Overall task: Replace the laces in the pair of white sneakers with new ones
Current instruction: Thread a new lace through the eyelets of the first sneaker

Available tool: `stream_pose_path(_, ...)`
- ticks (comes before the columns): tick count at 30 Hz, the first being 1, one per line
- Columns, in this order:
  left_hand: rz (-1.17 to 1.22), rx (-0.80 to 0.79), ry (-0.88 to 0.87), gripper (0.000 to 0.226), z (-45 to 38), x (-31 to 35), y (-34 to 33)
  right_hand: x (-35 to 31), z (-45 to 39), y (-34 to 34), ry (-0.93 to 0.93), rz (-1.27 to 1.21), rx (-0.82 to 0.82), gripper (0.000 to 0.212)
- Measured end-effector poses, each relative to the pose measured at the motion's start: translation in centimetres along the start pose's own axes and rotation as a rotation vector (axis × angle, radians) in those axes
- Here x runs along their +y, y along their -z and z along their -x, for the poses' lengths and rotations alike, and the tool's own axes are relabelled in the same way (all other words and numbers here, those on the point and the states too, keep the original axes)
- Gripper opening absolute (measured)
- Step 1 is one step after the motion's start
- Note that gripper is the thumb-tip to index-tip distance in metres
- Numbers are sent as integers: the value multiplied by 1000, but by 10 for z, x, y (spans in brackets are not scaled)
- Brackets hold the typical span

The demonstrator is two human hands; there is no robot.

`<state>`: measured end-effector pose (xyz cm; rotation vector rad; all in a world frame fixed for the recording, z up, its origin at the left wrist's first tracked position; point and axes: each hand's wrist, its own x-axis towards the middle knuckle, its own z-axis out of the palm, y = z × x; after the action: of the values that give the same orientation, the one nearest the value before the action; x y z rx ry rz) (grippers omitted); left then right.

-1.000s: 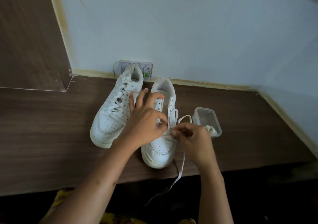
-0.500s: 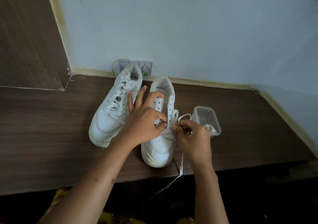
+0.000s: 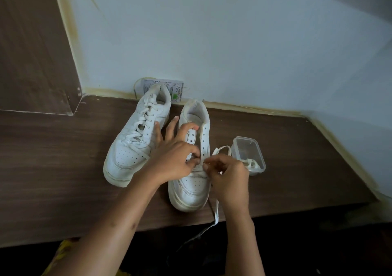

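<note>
White lace [image 3: 216, 211] over wooden table [image 3: 53, 169] edge

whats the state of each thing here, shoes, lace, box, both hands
left shoe: fully laced, flat on the table
right shoe: upper eyelets empty, lacing begun at the lowest ones
lace: partly threaded, one end hanging over the table edge
box: clear, lid off, a lace inside
left hand: thumb and forefinger pinching at the lower eyelets, other fingers spread
right hand: pinching the lace
</note>
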<state>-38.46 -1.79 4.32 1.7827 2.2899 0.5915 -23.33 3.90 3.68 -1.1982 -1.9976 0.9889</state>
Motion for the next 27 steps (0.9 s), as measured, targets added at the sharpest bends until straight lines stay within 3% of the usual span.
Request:
stream_pose_path(9,-43,107,-43,9,3,7,-1,-12,4,-7,-49,113,-48,43)
stream_pose_path(11,35,151,-64,13,5,5,-1,-13,5,-9,-49,104,-47,45)
stream_pose_path(16,326,504,-35,13,3,-18,18,-12,4,-13,-48,125,-51,44)
stream_pose_path(19,372,468,-94,12,3,-20,16,-16,5,-13,71,49,-32,47)
stream_pose_path(23,335,461,-141,12,2,-18,11,-26,7,-13,41,-311,-36,25)
stream_pose_path(27,343,426,-184,13,2,-23,12,-27,6,-15,-18,-416,17,8)
